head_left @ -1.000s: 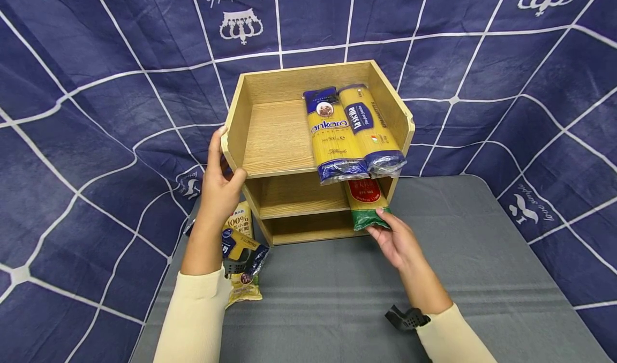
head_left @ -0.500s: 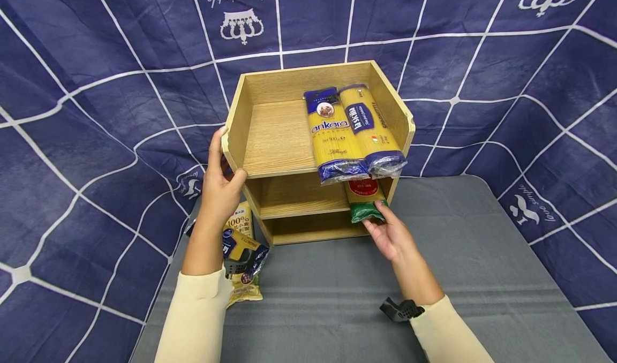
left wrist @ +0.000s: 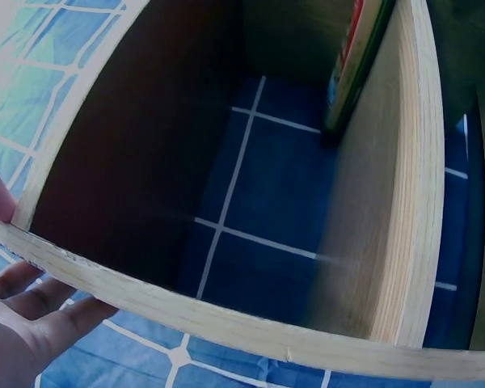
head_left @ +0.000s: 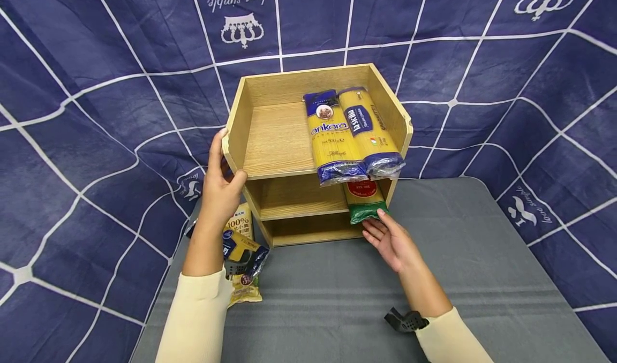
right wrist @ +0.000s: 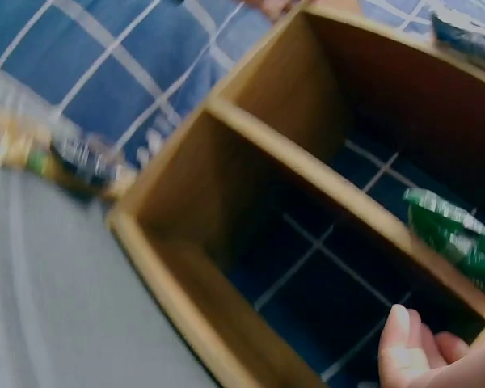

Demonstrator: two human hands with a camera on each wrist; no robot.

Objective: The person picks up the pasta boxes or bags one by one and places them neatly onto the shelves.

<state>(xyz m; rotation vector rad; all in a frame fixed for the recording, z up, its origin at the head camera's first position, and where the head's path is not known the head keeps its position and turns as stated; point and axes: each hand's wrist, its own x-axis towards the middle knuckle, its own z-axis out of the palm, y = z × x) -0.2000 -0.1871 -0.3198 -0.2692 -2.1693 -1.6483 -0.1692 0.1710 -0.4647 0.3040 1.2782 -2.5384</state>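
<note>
gripping pale wooden three-tier shelf (head_left: 277, 138) with left hand (head_left: 222, 189) | resting right hand (head_left: 392, 242), fingers loosely extended, just beside green-ended, red-labelled pasta packet (head_left: 362, 205) lying in middle tier | showing blue white-lined cloth (left wrist: 250, 210) through shelf's back in wrist views only | overhanging packet: two blue-and-yellow plastic pasta packs (head_left: 335, 141)

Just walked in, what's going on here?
A person's left hand grips a three-tier light-wood shelf at its left edge. The right hand, fingers open, is at the green end of a yellow, red-labelled plastic packet on the middle tier; touch is unclear. Two yellow-and-blue pasta packets lie on top; more yellow packets overlap on grey cloth.
</note>
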